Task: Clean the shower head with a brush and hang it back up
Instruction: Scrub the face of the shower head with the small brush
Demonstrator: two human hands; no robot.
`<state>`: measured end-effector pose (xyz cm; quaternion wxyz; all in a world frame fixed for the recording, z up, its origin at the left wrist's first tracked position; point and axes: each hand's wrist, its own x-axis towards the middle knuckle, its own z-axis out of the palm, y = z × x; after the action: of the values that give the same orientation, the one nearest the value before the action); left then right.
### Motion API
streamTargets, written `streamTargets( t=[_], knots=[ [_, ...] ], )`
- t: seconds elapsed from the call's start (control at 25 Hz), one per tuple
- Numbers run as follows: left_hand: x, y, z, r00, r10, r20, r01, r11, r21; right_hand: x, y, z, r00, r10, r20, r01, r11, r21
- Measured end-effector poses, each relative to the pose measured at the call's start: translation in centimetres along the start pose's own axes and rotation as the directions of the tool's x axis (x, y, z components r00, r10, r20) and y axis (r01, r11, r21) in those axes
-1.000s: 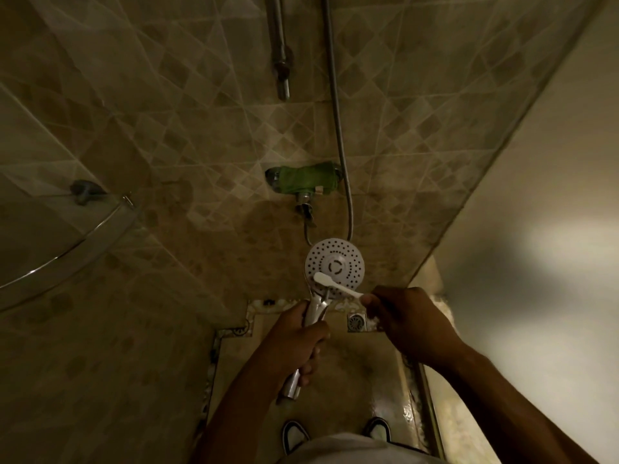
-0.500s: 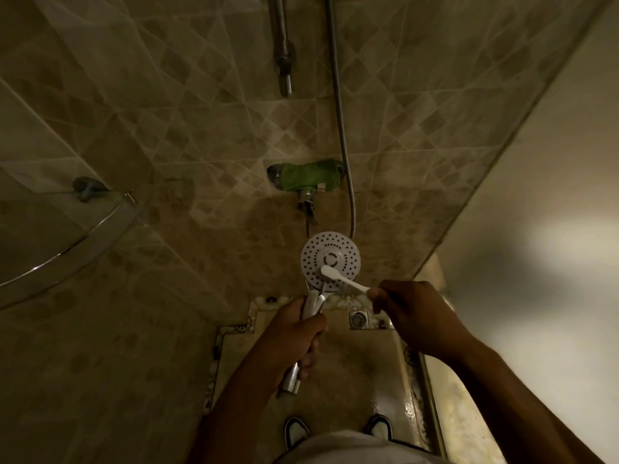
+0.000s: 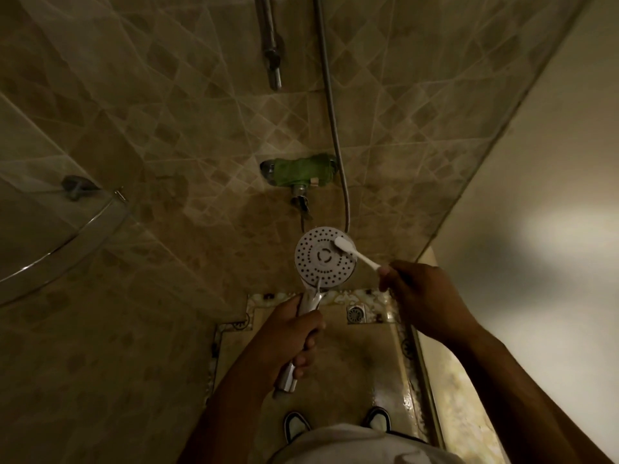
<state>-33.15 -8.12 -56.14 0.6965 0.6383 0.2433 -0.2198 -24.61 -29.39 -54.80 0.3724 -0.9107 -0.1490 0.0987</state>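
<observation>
Presently: left hand (image 3: 288, 333) gripping chrome handle of round white perforated shower head (image 3: 323, 257); right hand (image 3: 425, 296) pinching white toothbrush (image 3: 355, 252), bristles on faceplate's upper right.

Bare forearms, pale shirt (image 3: 361, 445), dark-trimmed shoes (image 3: 296, 426)

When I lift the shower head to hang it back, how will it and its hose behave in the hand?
The shower head looks rigid, its wide face probably top-heavy over the slim handle the left hand grips. The shiny chrome handle could be slippery if wet. The metal hose hangs in a loose curve, so it will likely flex and drag gently rather than resist.
</observation>
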Motion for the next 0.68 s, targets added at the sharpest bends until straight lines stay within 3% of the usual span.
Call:
streamTargets(
  t=[0.24, 0.4, 0.52, 0.68],
  knots=[
    [-0.1, -0.2, -0.1, 1.000, -0.010, 0.017, 0.010, 1.000, -0.008, -1.1, 0.2, -0.4, 0.995, -0.062, 0.074, 0.061, 0.998, 0.015],
    [0.0, -0.1, -0.1, 1.000, -0.016, 0.025, 0.017, 1.000, -0.020, -0.9, 0.5, -0.2, 1.000, -0.005, -0.017, 0.005, 1.000, 0.012],
    [0.1, 0.2, -0.2, 0.999, -0.022, 0.026, 0.023, 0.999, -0.048, -1.3, 0.3, 0.2, 0.996, -0.037, 0.078, 0.033, 0.998, 0.050],
    [0.0, 0.4, -0.2, 0.999, -0.019, 0.032, 0.020, 0.999, -0.030, -1.1, 0.7, 0.2, 1.000, 0.007, -0.009, -0.006, 0.997, 0.075]
  ],
)
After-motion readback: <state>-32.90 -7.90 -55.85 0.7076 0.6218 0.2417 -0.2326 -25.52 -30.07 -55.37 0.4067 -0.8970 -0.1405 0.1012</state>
